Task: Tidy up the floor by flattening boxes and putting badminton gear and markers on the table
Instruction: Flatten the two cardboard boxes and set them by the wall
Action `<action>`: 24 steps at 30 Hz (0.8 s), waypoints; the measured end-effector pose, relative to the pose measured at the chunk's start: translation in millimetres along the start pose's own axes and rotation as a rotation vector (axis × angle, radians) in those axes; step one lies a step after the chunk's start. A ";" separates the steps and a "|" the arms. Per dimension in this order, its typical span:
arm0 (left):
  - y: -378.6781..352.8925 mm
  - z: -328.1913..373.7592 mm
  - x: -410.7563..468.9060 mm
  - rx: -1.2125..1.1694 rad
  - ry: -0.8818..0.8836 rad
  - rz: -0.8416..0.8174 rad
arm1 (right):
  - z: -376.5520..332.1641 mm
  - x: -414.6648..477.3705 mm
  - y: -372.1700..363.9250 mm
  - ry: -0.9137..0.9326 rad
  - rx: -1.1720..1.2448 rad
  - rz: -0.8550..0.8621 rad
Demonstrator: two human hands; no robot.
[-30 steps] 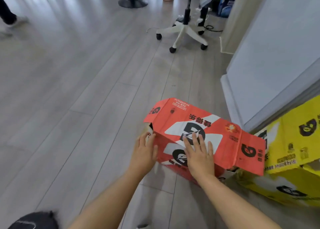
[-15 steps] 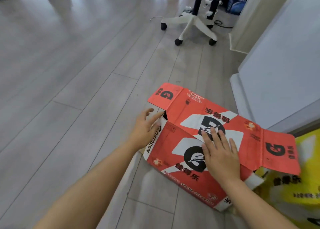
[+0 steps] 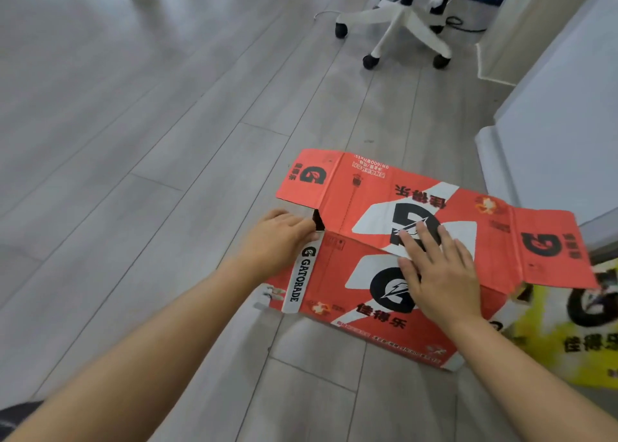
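A second ago the red box (image 3: 368, 204) stood as an upright sleeve between both hands; now it lies collapsed, its two printed panels almost level with the floor (image 3: 133, 140) and only a low ridge left along the fold between them. The right hand (image 3: 441, 274) lies flat with spread, straight fingers on the middle of the box, pressing across that fold and grasping nothing. The left hand (image 3: 277, 244) has shifted from the box's side to its left end, where straight fingers touch the corner by the white strip, released rather than gripping. The flattening looks nearly done, with this box needing one last press. It sits near the floor's right edge, close to the white wall base (image 3: 495, 161), and its right flap overlaps a yellow box (image 3: 575, 348) that seems not yet flat. The floor is pale grey plank. A white chair base (image 3: 398, 20) on castors stands well apart at the far side, and no badminton gear or markers are in sight.
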State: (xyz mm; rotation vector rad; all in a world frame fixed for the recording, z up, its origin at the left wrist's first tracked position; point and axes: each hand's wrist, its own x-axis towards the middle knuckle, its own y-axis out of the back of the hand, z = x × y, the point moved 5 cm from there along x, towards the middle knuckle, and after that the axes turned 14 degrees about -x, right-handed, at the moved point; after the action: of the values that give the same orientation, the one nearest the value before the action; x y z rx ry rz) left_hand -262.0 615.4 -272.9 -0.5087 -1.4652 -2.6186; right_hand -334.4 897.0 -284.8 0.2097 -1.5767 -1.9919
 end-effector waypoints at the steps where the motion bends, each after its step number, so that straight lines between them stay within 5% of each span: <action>1: 6.0 0.5 -8.6 0.006 0.046 0.026 | -6.9 1.4 3.2 0.014 0.011 0.014; 8: 46.5 -13.8 -64.8 -0.077 0.402 0.008 | -62.1 16.7 23.0 0.090 0.057 -0.020; 16: 28.5 -5.8 -123.2 0.225 0.374 0.073 | -93.3 -1.3 16.4 0.138 0.006 -0.072; 24: 7.9 -9.8 -135.0 0.241 0.471 0.007 | -110.5 10.7 -7.3 0.170 -0.015 -0.257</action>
State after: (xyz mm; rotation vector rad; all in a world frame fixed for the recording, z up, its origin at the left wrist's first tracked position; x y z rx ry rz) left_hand -135.6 592.6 -316.4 0.1214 -1.5645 -2.2891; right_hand -294.5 799.6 -320.9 0.5858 -1.4865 -2.1139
